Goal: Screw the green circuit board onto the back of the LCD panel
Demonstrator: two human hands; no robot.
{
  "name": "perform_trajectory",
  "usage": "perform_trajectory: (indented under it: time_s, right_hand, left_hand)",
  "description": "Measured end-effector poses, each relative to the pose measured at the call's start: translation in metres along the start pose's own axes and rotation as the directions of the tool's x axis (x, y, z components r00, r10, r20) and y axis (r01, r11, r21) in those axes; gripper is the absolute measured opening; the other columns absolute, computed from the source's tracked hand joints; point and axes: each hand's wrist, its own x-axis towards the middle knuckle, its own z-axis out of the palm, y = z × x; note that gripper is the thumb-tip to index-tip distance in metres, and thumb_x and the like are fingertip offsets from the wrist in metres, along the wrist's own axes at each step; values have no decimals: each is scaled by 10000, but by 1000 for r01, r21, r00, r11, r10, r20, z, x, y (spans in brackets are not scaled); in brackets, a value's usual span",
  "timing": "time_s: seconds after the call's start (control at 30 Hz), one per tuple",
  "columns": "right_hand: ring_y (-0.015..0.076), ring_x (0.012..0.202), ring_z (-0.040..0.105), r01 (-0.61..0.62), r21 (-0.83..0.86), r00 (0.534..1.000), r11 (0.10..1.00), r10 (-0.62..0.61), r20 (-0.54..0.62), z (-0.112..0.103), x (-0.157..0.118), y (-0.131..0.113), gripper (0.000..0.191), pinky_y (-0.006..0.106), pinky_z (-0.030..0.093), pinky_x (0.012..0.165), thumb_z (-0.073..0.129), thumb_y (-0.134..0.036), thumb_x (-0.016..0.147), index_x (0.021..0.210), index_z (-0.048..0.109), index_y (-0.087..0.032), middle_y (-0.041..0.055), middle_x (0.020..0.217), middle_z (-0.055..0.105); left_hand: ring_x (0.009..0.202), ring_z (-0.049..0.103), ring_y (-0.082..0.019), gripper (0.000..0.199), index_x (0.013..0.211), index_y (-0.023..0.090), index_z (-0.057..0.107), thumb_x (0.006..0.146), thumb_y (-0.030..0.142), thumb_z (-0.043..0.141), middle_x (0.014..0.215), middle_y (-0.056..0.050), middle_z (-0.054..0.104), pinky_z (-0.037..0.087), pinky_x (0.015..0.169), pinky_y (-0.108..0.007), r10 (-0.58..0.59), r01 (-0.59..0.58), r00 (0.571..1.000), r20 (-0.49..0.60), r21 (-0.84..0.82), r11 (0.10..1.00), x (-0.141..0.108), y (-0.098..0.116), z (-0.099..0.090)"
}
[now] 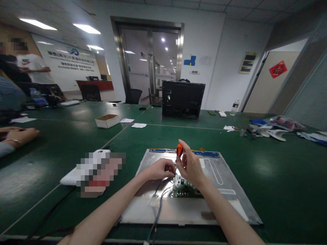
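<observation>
My right hand (pixel 191 166) grips a screwdriver by its orange and black handle (pixel 179 150), held upright with the shaft pointing down. The tip meets the upper left part of a green circuit board (pixel 180 189), where my fingers partly hide it. My left hand (pixel 163 169) is closed beside the shaft at the board's left corner; what its fingertips pinch is hidden. The board lies on the metal back of a flat display panel (pixel 163 211). Dark cables (pixel 160 207) run from the board's left side toward the table's near edge. A blue strip board (pixel 211 154) lines the panel's far edge.
Left of the panel lie a white object (pixel 74 173) and a blurred-out item. Farther off stand an open box (pixel 107 121), a black monitor housing (pixel 182 99) and a bottle (pixel 234 107). Loose parts and bags (pixel 276 127) lie at right. Another person's hands (pixel 22 136) rest at left.
</observation>
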Motion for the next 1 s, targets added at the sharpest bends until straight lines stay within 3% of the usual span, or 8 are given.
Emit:
perform_trajectory:
  time_s: [0.37, 0.7, 1.0]
  right_hand:
    - [72, 419, 377, 23, -79, 995, 997, -31, -99, 3, 1, 2, 456, 210, 335, 439, 512, -246, 861, 1295, 379, -210, -57, 681, 519]
    - [87, 435, 425, 19, -16, 1000, 1000, -20, -8, 0, 0, 0, 560, 227, 381, 465, 461, -190, 850, 1387, 304, -202, -22, 723, 577]
    - [77, 423, 405, -5, -61, 998, 998, 1, -65, 3, 0, 1, 460, 219, 376, 461, 491, -253, 875, 1316, 369, -201, -32, 719, 565]
  left_hand:
    - [600, 477, -118, 60, 693, 139, 642, 638, 141, 619, 622, 28, 555, 361, 582, -217, -8, 8, 1000, 3, 22, 1000, -1, 5, -1]
    - [587, 459, -111, 80, 719, 141, 637, 644, 122, 615, 609, 39, 539, 368, 580, -211, -1, 0, 1000, 10, 21, 1000, 0, 3, -1]
    - [606, 470, -118, 49, 696, 139, 640, 652, 124, 624, 615, 33, 550, 362, 594, -220, 1, -1, 1000, 3, 25, 1000, 0, 2, -2]
